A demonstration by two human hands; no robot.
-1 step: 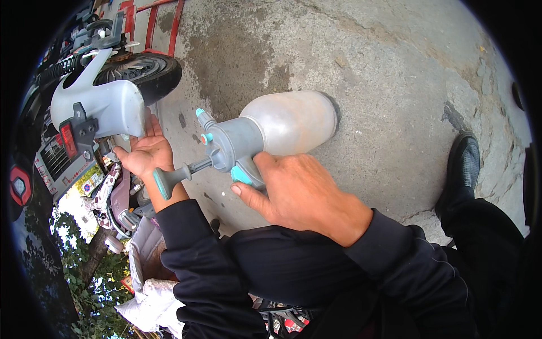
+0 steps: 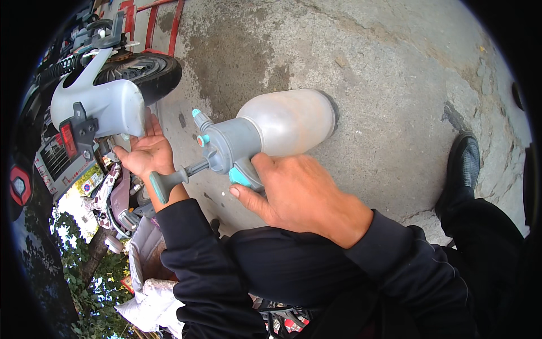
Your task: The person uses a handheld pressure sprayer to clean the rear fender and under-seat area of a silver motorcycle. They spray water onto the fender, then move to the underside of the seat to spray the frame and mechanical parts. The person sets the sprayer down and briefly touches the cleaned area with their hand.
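Sprayer [image 2: 254, 133] mid-view, plunger [image 2: 162, 186] toward 8 o'clock; right hand [image 2: 302, 192] curled round its grip, thumb near trigger [image 2: 239, 177], probably for bearing weight; left hand [image 2: 149, 155] at 9 o'clock, spread, palm up, empty, beside fender [image 2: 119, 107], contact unclear

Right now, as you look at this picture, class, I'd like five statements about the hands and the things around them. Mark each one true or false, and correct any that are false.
1. The left hand is open, with its palm showing. True.
2. The right hand is empty. False: it holds the spray bottle by its grey top.
3. The pump handle sticks out from the grey top. True.
4. The body of the spray bottle is bright red. False: it is a cloudy white.
5. A black tyre shows in the upper left of the picture. True.
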